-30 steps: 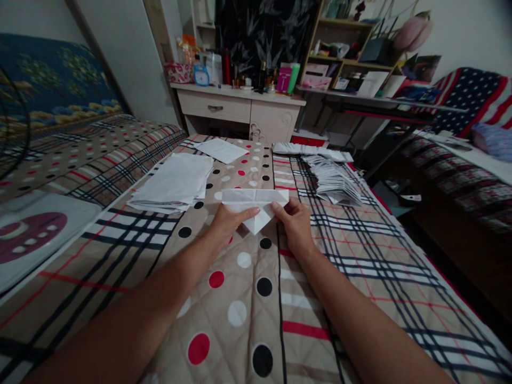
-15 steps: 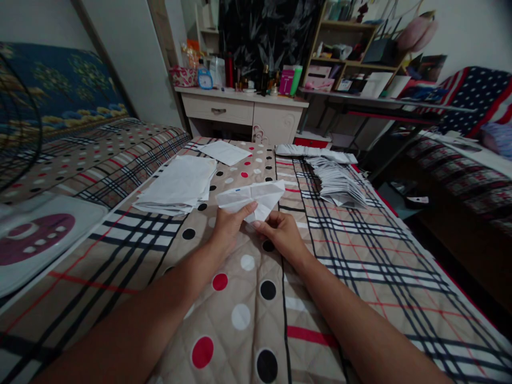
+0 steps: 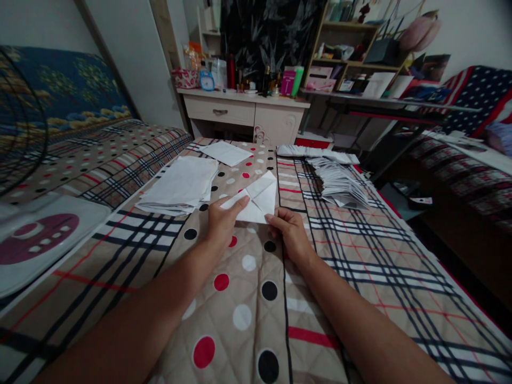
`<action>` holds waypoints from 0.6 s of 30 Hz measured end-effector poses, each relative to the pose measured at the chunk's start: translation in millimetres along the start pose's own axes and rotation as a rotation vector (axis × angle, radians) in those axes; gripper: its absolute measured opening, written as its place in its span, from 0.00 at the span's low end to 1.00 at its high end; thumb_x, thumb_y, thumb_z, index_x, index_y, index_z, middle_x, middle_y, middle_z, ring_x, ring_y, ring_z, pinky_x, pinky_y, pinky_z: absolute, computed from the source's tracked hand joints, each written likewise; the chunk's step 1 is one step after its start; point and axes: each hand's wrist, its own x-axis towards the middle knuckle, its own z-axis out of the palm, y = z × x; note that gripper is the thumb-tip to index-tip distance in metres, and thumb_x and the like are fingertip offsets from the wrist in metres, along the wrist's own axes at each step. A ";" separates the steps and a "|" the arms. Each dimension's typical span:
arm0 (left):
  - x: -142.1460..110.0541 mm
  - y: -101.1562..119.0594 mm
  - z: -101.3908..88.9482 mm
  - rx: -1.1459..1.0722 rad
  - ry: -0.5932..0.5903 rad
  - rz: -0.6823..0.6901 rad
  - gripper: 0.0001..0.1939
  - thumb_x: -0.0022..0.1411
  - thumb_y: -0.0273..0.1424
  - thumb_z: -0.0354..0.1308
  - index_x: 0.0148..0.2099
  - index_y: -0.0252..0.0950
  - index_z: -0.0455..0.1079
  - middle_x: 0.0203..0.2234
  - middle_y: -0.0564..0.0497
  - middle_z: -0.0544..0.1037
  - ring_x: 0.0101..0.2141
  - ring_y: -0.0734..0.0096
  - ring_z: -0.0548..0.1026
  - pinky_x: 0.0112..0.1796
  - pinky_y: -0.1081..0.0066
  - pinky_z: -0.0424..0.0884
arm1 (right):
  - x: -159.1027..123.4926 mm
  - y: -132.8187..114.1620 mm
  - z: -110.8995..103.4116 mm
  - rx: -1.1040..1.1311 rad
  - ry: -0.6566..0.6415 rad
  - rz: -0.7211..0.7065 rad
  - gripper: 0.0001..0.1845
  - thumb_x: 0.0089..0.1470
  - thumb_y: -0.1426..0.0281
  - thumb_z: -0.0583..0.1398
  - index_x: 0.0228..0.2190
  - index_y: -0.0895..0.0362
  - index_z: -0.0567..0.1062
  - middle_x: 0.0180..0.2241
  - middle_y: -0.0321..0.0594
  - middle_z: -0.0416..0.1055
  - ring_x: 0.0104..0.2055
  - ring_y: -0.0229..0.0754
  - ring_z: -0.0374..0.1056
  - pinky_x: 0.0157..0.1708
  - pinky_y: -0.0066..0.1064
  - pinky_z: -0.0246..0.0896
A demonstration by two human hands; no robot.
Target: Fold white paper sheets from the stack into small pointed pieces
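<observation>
A sheet of folded white paper [image 3: 263,196], shaped much like an envelope with slanting flaps and a point at the top, is held up over the middle of the bed. My left hand [image 3: 223,217] pinches its left side, thumb lying on the front face. The lower right corner is gripped between the thumb and fingers of my right hand [image 3: 291,230]. To the left lies a stack of white paper sheets [image 3: 180,181]. A single flat white piece [image 3: 226,153] rests beyond it. On the right, a fanned row of folded white papers [image 3: 342,184] lies on the bedspread.
The patterned bedspread [image 3: 240,288] lies under everything. A long white bundle [image 3: 318,154] sits behind the fanned row. At the left edge is a white item with a purple print [image 3: 48,232]. A white dresser [image 3: 220,111] stands past the bed's far end.
The paper has been turned: its pointed end now stands up at the right and its crossing flaps face me. My right hand has shifted slightly right, to the lower right corner.
</observation>
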 end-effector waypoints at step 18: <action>37.7 10.9 -36.3 0.393 0.228 0.324 0.15 0.56 0.41 0.62 0.25 0.35 0.71 0.15 0.57 0.68 0.17 0.78 0.63 0.20 0.77 0.57 | 1.9 1.1 -5.1 -0.112 0.007 0.065 0.17 0.45 0.63 0.64 0.15 0.57 0.67 0.14 0.33 0.65 0.13 0.30 0.54 0.12 0.23 0.42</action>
